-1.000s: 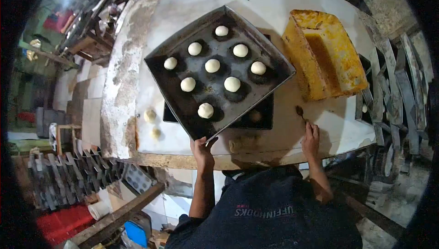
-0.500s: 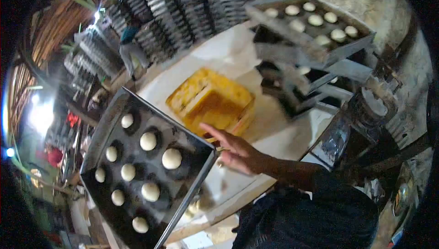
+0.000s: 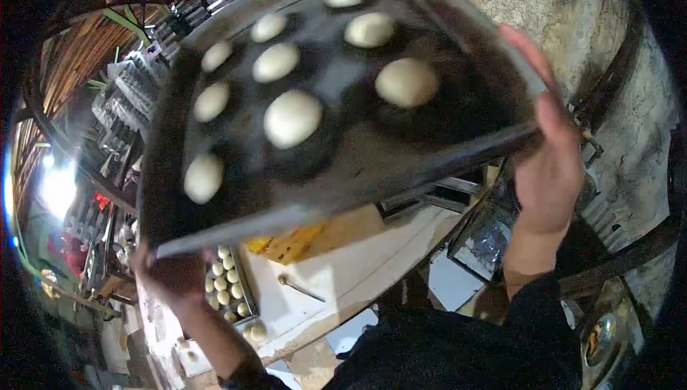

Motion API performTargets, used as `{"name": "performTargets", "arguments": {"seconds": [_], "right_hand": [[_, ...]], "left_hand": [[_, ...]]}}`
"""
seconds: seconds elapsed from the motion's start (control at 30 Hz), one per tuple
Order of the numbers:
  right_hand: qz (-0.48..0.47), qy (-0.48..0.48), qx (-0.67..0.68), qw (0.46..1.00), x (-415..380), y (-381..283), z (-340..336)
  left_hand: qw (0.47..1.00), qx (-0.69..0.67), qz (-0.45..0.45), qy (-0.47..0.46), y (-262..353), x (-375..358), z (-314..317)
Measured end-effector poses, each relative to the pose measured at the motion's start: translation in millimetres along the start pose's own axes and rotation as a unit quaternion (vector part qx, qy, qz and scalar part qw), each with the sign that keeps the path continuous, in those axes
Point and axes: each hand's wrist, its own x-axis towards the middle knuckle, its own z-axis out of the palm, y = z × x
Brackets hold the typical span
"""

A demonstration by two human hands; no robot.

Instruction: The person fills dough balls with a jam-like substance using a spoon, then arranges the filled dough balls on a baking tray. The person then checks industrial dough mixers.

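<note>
A tray [image 3: 358,157] of dough balls [image 3: 293,119] was held raised, clamped at four o'clock by the right hand [image 3: 547,168] and at eight by the left hand [image 3: 172,275].

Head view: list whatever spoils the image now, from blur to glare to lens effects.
Head view: motion blur softens the raised tray, left hand and right hand; the bright light at far left flares white; the wide lens leaves black corners. Head view, too: dark patches surround the dough balls, whether shadow or stain I cannot tell.
</note>
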Motion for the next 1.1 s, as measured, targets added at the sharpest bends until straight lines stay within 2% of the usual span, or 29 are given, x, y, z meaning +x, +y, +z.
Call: {"name": "performTargets", "arguments": {"seconds": [0.03,0.07,0.1,0.13,0.17,0.27,0.37,0.47,0.53,0.57,0.6,0.67,0.73,0.77,0.8,0.83,0.93,1.0,1.03,1.1], "right_hand": [[0.029,0.002,0.045,0.999,2,1,-15],[0.054,0.006,0.09,0.994,6,1,-27],[0.061,0.069,0.078,0.993,7,2,-33],[0.05,0.066,0.076,0.994,11,7,-42],[0.067,0.085,0.061,0.992,14,12,-52],[0.1,0.106,0.042,0.988,26,36,-81],[0.124,0.153,0.003,0.98,34,57,-92],[0.142,0.168,-0.045,0.974,35,69,-97],[0.147,0.104,-0.109,0.978,33,67,-108],[0.151,0.053,-0.269,0.95,40,52,-114],[0.151,-0.002,-0.424,0.893,53,31,-115],[-0.016,0.062,-0.588,0.806,86,12,-82],[-0.049,-0.019,-0.547,0.835,122,-1,-20],[-0.092,-0.16,-0.471,0.863,140,16,11],[-0.131,-0.295,-0.381,0.867,156,37,42],[-0.064,-0.382,-0.363,0.847,168,58,71],[-0.111,-0.452,-0.344,0.816,158,155,115],[-0.138,-0.493,-0.33,0.793,144,190,124],[-0.134,-0.496,-0.334,0.79,139,206,122],[-0.225,-0.481,-0.407,0.743,134,221,117]], "left_hand": [[0.997,-0.021,-0.05,-0.057,-11,15,30],[0.999,0.02,-0.02,-0.046,-29,31,57],[0.999,0.003,-0.044,-0.032,-40,40,91],[0.995,-0.014,-0.075,-0.065,-51,52,112],[0.991,-0.01,-0.069,-0.117,-66,70,125],[0.974,-0.012,-0.122,-0.189,-95,106,170],[0.961,0.018,-0.161,-0.225,-120,140,187],[0.962,0.025,-0.177,-0.208,-143,168,191],[0.96,0.022,-0.163,-0.229,-153,176,180],[0.96,0.021,-0.159,-0.231,-151,175,181],[0.96,0.019,-0.159,-0.231,-148,169,182],[0.964,0.058,-0.18,-0.189,-161,169,174],[0.974,0.098,0.033,-0.203,-197,184,162],[0.964,0.04,0.054,-0.256,-195,186,167],[0.965,0.04,0.045,-0.257,-195,187,169],[0.961,0.051,0.085,-0.258,-195,188,170],[0.965,0.064,0.112,-0.228,-181,178,181],[0.957,0.115,0.153,-0.216,-181,179,178],[0.962,0.106,0.128,-0.218,-178,180,178],[0.958,0.098,0.147,-0.227,-179,181,176]]}}
